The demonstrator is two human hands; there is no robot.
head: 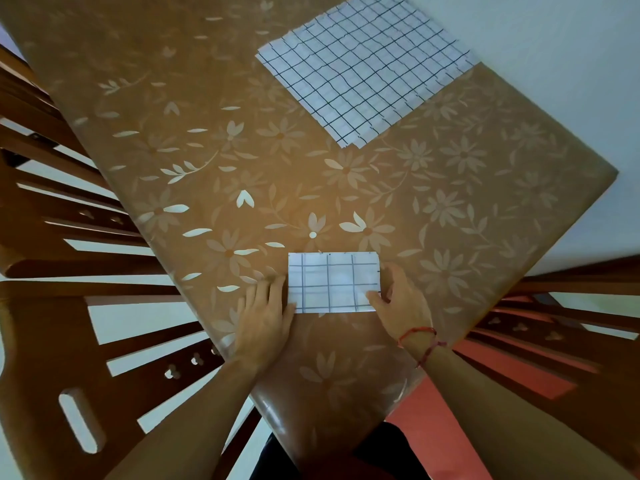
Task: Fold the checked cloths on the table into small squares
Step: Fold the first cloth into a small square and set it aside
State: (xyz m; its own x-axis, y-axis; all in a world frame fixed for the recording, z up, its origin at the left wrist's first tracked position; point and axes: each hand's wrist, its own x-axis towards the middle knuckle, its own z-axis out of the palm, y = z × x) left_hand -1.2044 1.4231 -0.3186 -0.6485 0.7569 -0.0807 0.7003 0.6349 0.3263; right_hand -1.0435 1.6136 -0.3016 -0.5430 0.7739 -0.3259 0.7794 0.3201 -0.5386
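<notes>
Head view: the table (173, 98) is keeping unfolded checked cloths (363, 67) at 1 o'clock, clear of the folded cloth (332, 282) at 6 o'clock. Released fingers of the left hand (268, 306) are steadying its 9 o'clock edge; the right hand (398, 303), also released, is thumbing its 4 o'clock corner flat.

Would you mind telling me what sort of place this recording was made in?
Probably a home dining area: a floral-covered table, wooden chairs beside it and a plain wall behind.
</notes>
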